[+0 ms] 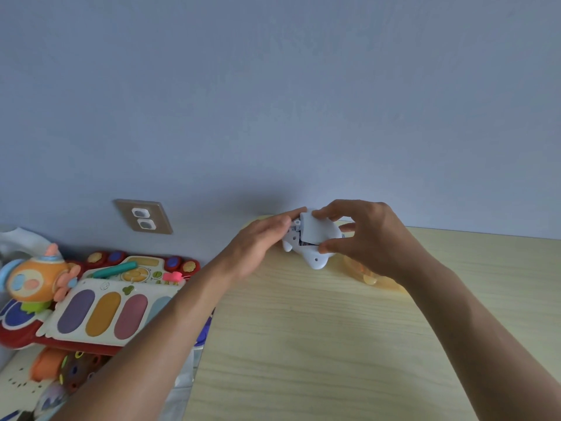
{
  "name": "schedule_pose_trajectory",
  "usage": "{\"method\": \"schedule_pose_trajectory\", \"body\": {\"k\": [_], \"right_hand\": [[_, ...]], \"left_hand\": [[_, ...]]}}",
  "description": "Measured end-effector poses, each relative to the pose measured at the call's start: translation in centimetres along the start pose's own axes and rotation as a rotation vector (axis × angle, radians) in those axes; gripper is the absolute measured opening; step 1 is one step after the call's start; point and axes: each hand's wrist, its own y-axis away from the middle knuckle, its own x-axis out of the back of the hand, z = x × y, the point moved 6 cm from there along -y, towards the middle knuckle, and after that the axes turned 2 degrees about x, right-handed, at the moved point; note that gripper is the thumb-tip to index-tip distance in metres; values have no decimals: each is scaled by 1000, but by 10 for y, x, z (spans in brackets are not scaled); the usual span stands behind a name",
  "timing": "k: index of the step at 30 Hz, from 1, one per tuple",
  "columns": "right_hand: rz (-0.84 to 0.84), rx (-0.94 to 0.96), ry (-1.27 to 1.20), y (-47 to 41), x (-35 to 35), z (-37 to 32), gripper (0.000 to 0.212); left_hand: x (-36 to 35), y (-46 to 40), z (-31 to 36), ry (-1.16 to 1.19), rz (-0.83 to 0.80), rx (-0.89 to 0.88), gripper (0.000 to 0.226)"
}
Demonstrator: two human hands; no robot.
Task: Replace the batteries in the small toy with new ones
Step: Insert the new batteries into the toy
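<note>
A small white toy (314, 256) is held upside down above the far edge of the wooden table (318, 344). My left hand (261, 241) grips its left side, fingertips at the open battery bay. My right hand (364, 235) pinches the white battery cover (312, 230), which lies tilted over the bay. A dark sliver of something shows under the cover's lower edge; I cannot tell if it is a battery. No loose batteries are in sight.
A yellowish translucent object (373, 279) lies on the table under my right wrist. Left of the table sits a heap of toys: a red toy piano (100, 311) and an orange round toy (33, 281). A wall socket (143, 217) is behind.
</note>
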Motion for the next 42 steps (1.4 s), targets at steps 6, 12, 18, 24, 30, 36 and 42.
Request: {"method": "schedule_pose_trajectory", "body": {"k": [6, 12, 18, 24, 30, 36, 42], "right_hand": [[6, -22, -53, 0, -2, 3, 51], [18, -46, -89, 2, -1, 3, 51], [13, -73, -125, 2, 1, 2, 50], [8, -56, -110, 2, 1, 1, 43], [73, -35, -116, 3, -4, 0, 30], [77, -58, -69, 3, -5, 2, 31], [99, -40, -96, 19, 15, -3, 33]], "left_hand": [[-1, -2, 3, -108, 123, 5, 35], [-3, 0, 12, -56, 113, -26, 33], [-1, -6, 1, -127, 175, -2, 26], [1, -5, 1, -114, 166, 29, 30], [2, -3, 3, -150, 188, 31, 30], [-4, 0, -3, -156, 66, 55, 60], [-7, 2, 1, -240, 138, 9, 68]]}}
